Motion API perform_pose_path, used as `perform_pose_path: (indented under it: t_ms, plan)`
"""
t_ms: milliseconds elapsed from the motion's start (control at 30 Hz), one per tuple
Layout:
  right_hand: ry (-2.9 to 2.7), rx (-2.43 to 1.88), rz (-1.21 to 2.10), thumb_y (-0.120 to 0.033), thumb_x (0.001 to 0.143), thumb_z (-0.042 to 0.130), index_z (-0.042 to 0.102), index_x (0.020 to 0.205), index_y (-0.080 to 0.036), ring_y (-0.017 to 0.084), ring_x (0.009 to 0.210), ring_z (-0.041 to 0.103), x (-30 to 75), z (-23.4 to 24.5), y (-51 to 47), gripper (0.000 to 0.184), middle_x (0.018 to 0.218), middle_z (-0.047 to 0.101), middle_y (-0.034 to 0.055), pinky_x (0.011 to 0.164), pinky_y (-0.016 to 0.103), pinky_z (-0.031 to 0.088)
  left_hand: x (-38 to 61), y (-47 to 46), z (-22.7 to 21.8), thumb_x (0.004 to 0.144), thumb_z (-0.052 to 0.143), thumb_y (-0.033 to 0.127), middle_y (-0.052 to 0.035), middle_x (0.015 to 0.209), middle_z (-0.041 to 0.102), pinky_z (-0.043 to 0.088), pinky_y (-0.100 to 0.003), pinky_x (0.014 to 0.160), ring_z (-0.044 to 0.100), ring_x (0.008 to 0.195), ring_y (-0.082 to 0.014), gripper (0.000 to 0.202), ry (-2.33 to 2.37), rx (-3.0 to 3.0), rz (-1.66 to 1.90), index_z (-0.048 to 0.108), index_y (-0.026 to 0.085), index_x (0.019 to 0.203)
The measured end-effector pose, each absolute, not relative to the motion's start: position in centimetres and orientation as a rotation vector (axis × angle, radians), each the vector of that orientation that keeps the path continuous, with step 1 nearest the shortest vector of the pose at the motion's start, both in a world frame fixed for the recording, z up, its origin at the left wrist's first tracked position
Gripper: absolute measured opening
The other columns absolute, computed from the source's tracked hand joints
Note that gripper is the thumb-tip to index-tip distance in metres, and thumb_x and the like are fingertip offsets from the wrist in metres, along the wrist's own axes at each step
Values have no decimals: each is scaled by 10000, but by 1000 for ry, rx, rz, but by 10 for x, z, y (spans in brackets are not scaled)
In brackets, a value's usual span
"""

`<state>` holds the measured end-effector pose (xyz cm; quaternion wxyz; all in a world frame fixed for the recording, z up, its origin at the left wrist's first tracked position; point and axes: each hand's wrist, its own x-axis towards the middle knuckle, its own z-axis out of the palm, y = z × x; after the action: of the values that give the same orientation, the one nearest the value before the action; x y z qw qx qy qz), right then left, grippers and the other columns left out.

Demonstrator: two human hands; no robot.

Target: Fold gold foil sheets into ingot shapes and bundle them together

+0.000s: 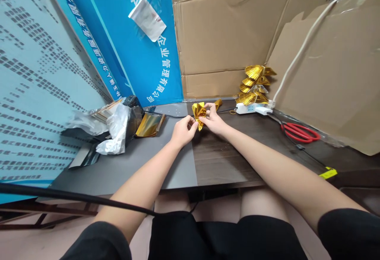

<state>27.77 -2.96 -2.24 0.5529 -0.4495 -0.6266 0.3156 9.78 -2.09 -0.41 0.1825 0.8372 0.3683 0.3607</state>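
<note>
A folded piece of gold foil (199, 111) is gripped between the pinched fingertips of the left hand (183, 130) and right hand (212, 119), held just above the table (216, 165).

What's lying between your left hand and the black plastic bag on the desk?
In the head view, a gold foil sheet lies on the desk between the bag and the left hand, which is pinching folded gold foil.

The left hand (183, 131) and right hand (212, 119) pinch folded gold foil (198, 112) over the tabletop (181, 169); red scissors (299, 132) lie toward its right end.
</note>
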Motion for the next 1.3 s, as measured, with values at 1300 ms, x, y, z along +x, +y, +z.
perform_pose_path:
  t_ms: [1300]
  plan:
    - [-1606, -1091, 882, -265, 818, 570, 339, 1241, -272, 169, 817, 659, 284, -19, -32, 482, 919, 634, -10, 801, 347, 561, 102, -37, 12, 986, 494, 289, -104, 921, 747, 491, -288, 757, 702, 804, -207, 260, 1261, 2781, 636, 720, 196, 898]
